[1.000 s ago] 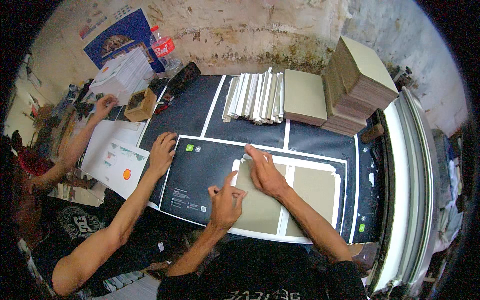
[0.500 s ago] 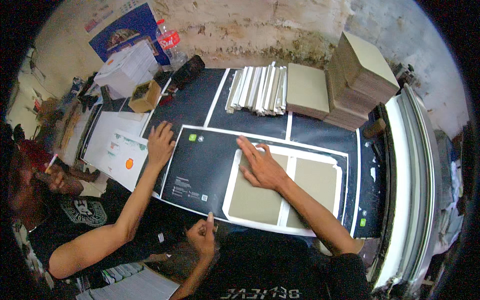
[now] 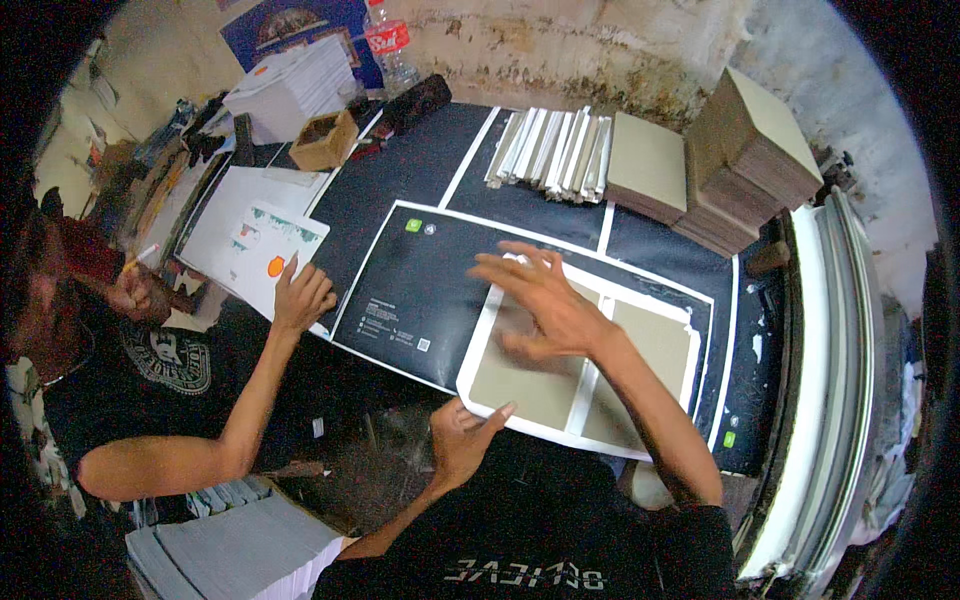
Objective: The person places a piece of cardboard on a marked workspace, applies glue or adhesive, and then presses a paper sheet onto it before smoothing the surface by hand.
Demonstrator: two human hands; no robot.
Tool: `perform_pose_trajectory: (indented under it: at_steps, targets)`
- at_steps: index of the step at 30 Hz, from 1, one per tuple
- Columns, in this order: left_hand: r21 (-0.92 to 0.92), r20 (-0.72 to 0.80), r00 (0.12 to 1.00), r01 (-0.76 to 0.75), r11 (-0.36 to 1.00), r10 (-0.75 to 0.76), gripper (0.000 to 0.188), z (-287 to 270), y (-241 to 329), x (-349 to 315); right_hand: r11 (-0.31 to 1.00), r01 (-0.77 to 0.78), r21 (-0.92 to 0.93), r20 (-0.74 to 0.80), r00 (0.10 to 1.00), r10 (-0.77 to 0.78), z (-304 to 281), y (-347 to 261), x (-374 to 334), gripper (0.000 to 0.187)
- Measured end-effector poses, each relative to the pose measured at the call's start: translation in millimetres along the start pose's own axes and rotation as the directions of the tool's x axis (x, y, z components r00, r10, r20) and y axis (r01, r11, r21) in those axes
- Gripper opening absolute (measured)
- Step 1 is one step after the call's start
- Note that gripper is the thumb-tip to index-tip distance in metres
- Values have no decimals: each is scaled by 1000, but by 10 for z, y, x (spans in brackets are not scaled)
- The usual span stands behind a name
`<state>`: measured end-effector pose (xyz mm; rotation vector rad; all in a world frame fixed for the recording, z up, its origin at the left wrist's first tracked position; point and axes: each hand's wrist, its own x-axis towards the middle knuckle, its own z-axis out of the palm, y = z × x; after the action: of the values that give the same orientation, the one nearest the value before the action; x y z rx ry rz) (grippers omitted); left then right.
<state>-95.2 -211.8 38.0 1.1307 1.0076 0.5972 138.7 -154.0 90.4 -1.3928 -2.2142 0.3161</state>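
Observation:
A black printed book cover (image 3: 400,290) with white margins lies on the table in front of me. Two grey-brown boards rest on its right part, and white folded edges frame the left board (image 3: 525,375). At the cover's near edge my left hand (image 3: 465,440) has its thumb on top and its fingers curled at the rim, pinching it. Over the left board my right hand (image 3: 550,310) is raised with fingers spread, partly blurred, holding nothing. The cover's far folded edge is partly hidden behind it.
At left, a co-worker's hand (image 3: 303,298) touches a white printed sheet (image 3: 265,245). Further back are a stack of white paper (image 3: 290,95), a small box (image 3: 325,140), a plastic bottle (image 3: 388,45), a row of strips (image 3: 552,152) and stacked boards (image 3: 750,150).
My left hand has moved right along the near edge, and my right hand has lifted off the board. The co-worker's hand has drawn back from the cover to the white sheet.

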Motion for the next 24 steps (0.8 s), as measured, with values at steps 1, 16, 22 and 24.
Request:
perform_pose_trajectory:
  at_steps: [1,16,22,24]
  targets:
    - [-9,-56,996,-76,997,75,23,75,138,19,999,17,-31,136,991,-13,-224,-135,79,80]
    - [182,184,944,-307,934,274,44,29,543,654,959,6,-282,152,988,38,-1953,-608,311,17]
    - [372,232,913,-402,836,336,39,-453,1070,726,955,-294,19,-213,933,292,-2601,-928,18,25]
    - [376,252,898,-435,818,362,42,-705,1460,811,853,-386,352,-183,865,468,-2725,-891,-203,37]
